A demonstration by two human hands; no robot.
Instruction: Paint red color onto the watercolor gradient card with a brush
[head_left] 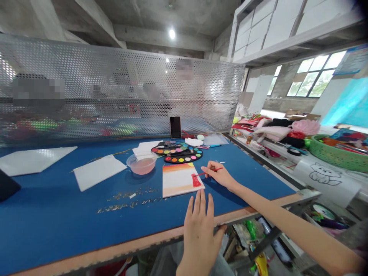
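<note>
My right grip is clenched on a red-handled paintbrush, its tip at a red patch on the right edge of a white card; an orange wash already fades down the card; only that patch is red; my released left grip rests by the worktop's near edge; open blue surface lies right of the card.

1. A perforated metal screen stands along the far edge of the blue workbench.
2. A round lamp glows on the concrete ceiling.
3. Paned windows light the far right wall, beneath white overhead cabinets.
</note>
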